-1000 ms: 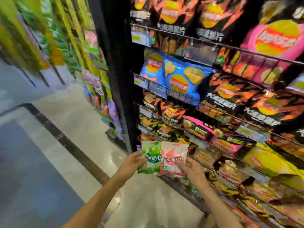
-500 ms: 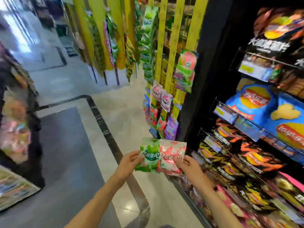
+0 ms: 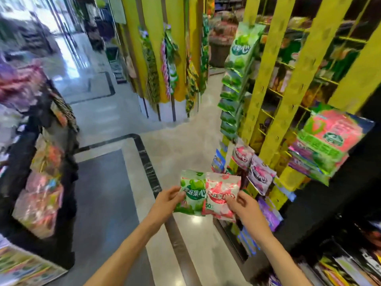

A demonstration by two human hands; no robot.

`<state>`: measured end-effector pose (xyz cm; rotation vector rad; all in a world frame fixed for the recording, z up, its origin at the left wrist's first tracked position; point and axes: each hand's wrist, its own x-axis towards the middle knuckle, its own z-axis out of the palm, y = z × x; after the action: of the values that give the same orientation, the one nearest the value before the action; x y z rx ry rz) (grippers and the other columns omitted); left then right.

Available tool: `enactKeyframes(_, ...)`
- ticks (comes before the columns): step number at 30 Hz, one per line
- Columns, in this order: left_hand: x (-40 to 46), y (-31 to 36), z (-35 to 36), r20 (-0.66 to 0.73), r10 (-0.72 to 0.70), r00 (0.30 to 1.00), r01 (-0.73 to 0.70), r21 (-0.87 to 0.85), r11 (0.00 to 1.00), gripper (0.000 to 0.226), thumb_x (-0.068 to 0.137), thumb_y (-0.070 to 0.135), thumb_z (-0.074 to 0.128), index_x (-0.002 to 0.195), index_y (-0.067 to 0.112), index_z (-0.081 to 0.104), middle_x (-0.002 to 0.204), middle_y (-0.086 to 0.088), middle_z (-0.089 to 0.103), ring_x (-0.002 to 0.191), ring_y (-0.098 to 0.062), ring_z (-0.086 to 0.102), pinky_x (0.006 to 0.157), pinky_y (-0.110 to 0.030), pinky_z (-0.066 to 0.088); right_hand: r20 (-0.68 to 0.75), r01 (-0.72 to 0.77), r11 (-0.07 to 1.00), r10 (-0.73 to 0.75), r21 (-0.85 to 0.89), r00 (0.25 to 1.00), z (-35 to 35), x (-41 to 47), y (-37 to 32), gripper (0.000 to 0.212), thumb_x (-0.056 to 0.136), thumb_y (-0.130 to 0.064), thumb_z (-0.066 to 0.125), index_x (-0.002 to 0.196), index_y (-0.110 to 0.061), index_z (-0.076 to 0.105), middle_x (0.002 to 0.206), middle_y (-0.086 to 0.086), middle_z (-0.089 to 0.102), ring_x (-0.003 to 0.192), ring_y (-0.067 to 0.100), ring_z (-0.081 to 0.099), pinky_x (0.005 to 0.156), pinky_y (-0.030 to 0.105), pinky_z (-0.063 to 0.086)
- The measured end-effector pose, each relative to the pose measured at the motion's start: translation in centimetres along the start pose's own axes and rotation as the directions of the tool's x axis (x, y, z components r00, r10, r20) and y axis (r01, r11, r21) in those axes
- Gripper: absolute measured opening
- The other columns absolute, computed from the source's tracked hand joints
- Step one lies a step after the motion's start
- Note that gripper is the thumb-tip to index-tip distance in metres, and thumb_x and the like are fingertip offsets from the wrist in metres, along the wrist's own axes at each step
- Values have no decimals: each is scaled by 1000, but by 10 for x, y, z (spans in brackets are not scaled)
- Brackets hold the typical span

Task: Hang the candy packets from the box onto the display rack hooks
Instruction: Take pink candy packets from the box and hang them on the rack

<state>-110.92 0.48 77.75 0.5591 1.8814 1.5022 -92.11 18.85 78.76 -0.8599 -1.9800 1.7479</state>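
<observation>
A: Head view. Two candy packets in hand, none of them hung yet. Green packet [image 3: 192,193] gripped at its left edge by the left hand [image 3: 167,200], fingers curled round the edge. Pink packet [image 3: 222,196] pinched at its lower right by the right hand [image 3: 243,205], thumb on the face, other fingers behind and not readable.

B: Noted. Packets side by side, edges overlapping, held low and just left of the yellow rack [image 3: 268,112]. Not touching any hook.

A: Rack partly stocked already: column of green packets [image 3: 231,104] down its left edge, pink and purple ones [image 3: 253,168] lower down, a red-and-green stack [image 3: 327,141] on the right edge. Which of those belong to this job: cannot tell.

B: Box not in view, so remaining count unknown. Free hooks too blurred to pick out.

A: Judgement: mid-task, carry stage. Left to do: pick a matching hook for each packet, thread the hang hole, return for more.
</observation>
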Motion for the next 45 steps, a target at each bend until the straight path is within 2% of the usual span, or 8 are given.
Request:
enactKeyframes(4, 59, 30, -21, 28, 42, 999, -42, -15, 999, 22, 102, 22, 59, 122, 16, 67, 111, 0, 78, 103, -20, 75, 87, -28, 60, -39, 20, 999, -19, 29, 999, 8, 60, -20, 23, 96, -32, 70, 112, -15, 72, 108, 8, 77, 106, 30, 72, 98, 54, 54)
enactKeyframes(9, 122, 64, -32, 105, 108, 989, -110, 21, 994, 26, 102, 27, 59, 125, 17, 66, 115, 1, 77, 105, -18, 74, 90, -33, 60, -113, 42, 999, -41, 10, 993, 4, 107, -48, 15, 98, -19, 67, 112, -20, 72, 106, -8, 78, 104, 10, 72, 93, 29, 56)
enactKeyframes(14, 180, 99, -28, 235, 153, 960, -156, -8, 988, 22, 102, 24, 58, 122, 19, 67, 111, 5, 77, 102, -15, 74, 82, -24, 60, -273, 77, 997, -72, 6, 959, -2, 134, -63, 20, 96, -28, 69, 112, -15, 72, 108, 3, 77, 110, 21, 69, 94, 41, 54)
enactKeyframes(18, 225, 125, -23, 329, 214, 920, -210, -49, 977, 15, 102, 14, 57, 111, 20, 68, 96, 14, 79, 88, -4, 75, 69, -15, 57, -395, 85, 996, -64, 37, 917, 0, 144, -83, 19, 96, -26, 68, 115, -27, 72, 108, -17, 77, 104, 1, 71, 82, 14, 54)
enactKeyframes(24, 291, 169, -23, 496, 299, 815, -275, -123, 953, 21, 101, 13, 60, 119, 10, 69, 109, -2, 78, 100, -18, 75, 75, -21, 59, -616, 84, 994, -22, 71, 788, 13, 145, -114, 17, 97, -26, 67, 110, -36, 68, 102, -30, 74, 100, -15, 66, 83, 11, 52)
enactKeyframes(33, 328, 255, -9, 655, 478, 585, -388, -292, 874, 23, 101, 13, 59, 123, 10, 67, 113, -5, 77, 103, -17, 72, 83, -27, 59, -810, 116, 993, -49, 24, 585, 39, 139, -157, 22, 97, -27, 65, 119, -25, 70, 111, -14, 77, 104, 3, 71, 83, 19, 56)
enactKeyframes(36, 334, 284, -4, 662, 534, 526, -425, -339, 839, 24, 101, 16, 60, 124, 11, 67, 110, -7, 77, 96, -15, 71, 79, -27, 58, -832, 123, 992, -56, 14, 552, 45, 138, -166, 27, 97, -34, 65, 122, -27, 69, 114, -15, 76, 109, 4, 70, 93, 25, 52)
enactKeyframes(45, 336, 385, 10, 536, 719, 441, -539, -482, 690, 23, 104, 14, 57, 123, 9, 69, 87, 11, 71, 76, -1, 63, 68, -20, 52, -863, 170, 981, -1, 98, 505, 39, 144, -173, 14, 96, -18, 66, 107, -26, 68, 87, -24, 77, 79, -11, 71, 64, 9, 52)
